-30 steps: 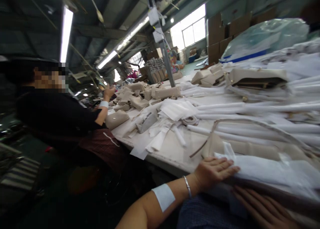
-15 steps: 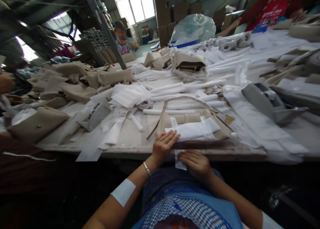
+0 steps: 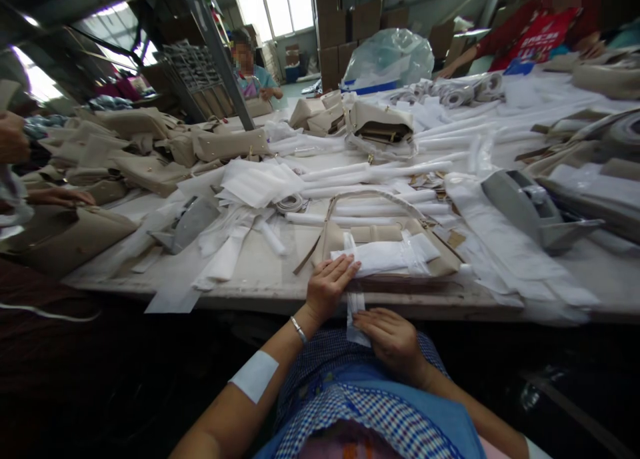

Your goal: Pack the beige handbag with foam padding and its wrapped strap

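A beige handbag (image 3: 334,237) lies at the table's front edge, its strap arched behind it. Across its front is a white wrapping piece (image 3: 385,257), with clear plastic around its right end. My left hand (image 3: 330,282) rests on the left end of this wrapping, fingers stretched out and flat. Below the table edge, my right hand (image 3: 393,339) has its fingers closed on a translucent white strip (image 3: 356,303), which hangs down from the bag in front of my apron. Its thumb is hidden.
Grey tape dispensers stand at right (image 3: 537,205) and left (image 3: 187,224). White foam sheets (image 3: 260,182) and long white rolls (image 3: 340,175) cover the middle. More beige bags (image 3: 150,172) are piled at left. A co-worker's hand (image 3: 63,197) touches a bag on the left.
My right hand has shifted slightly down, and more of the strip shows between my hands. My left hand stays on the wrapping. At left, a co-worker's hand has come onto a bag.
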`<state>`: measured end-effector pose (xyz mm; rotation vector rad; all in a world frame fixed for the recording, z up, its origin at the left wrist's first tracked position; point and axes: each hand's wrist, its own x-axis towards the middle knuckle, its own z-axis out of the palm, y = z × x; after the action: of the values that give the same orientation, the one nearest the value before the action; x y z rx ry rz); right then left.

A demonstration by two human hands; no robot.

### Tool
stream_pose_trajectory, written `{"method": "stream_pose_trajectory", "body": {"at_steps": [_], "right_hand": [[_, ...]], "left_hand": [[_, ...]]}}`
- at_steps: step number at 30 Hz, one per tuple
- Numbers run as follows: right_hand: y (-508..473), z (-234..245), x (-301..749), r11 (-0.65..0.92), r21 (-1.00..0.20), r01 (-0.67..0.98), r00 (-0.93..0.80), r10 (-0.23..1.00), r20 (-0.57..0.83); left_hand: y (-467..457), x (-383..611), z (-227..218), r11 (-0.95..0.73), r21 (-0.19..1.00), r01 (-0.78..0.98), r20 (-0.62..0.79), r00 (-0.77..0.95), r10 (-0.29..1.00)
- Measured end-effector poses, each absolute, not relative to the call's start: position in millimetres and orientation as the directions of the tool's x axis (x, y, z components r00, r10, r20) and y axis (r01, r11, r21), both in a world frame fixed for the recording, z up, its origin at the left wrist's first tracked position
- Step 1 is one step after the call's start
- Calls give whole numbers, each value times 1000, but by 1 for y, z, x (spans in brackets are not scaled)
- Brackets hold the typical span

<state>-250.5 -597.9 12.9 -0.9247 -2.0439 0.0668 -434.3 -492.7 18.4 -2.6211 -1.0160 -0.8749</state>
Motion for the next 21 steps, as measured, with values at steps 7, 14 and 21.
{"method": "stream_pose_trajectory", "body": {"at_steps": [7,14,21], "right_hand": [[-598,36,-252,739,-313,597,-379,604,701],[-561,73,-241,720,-194,666,-383,554,739],[-504,84,-232,613,-266,744,-345,693,633]], "left_hand": [[-493,-435,20,-749,29,662,564,608,559],[-496,-432,19,-725,21,688,610,566,555],[-498,-428,20,-707,131,695,694,445,566]]}}
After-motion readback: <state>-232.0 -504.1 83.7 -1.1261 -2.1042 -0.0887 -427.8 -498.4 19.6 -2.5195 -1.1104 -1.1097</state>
